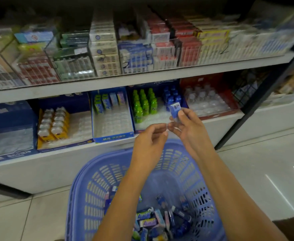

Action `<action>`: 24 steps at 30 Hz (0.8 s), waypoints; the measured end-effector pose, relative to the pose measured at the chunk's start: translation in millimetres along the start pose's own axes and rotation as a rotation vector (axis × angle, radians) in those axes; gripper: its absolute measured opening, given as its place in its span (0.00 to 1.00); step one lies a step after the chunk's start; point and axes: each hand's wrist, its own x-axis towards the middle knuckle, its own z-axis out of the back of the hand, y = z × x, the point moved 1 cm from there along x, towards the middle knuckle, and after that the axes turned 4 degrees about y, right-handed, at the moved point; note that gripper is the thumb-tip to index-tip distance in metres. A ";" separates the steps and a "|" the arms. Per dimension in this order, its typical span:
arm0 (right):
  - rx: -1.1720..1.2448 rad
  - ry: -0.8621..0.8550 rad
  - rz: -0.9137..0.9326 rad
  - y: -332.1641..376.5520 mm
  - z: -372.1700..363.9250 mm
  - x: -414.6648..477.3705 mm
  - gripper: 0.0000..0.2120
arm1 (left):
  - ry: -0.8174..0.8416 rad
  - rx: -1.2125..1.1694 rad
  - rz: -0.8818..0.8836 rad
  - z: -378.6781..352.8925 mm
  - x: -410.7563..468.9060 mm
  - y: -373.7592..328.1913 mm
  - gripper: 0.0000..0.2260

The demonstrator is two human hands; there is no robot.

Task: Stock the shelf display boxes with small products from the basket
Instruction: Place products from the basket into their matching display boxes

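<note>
Basket (83,188) below — right hand (189,129) grips blue packet (174,110), left hand (149,141) just beside.

The picture was dim and a bit soft all over. The back of the upper shelf (142,78) was lost in dark. The packs (104,49) on it looked smeared, most of all near its left and right ends. The shelf edges bent like a bow. White streaks of glare shone on the floor (264,162) at the right.

Glossy white floor tiles (264,162), white shelf boards (142,79), black metal upright (248,110)
</note>
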 end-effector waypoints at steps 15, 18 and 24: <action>-0.651 -0.115 0.250 47.6 42.5 73.2 0.13 | 0.159 0.815 -0.018 -2.0 16.0 42.8 0.28; -0.730 0.031 0.283 46.8 22.5 85.3 0.11 | 0.167 0.690 0.005 6.4 19.0 32.7 0.25; -0.712 0.241 0.297 22.9 -41.5 87.8 0.09 | -0.137 0.609 -0.006 60.7 14.0 25.1 0.17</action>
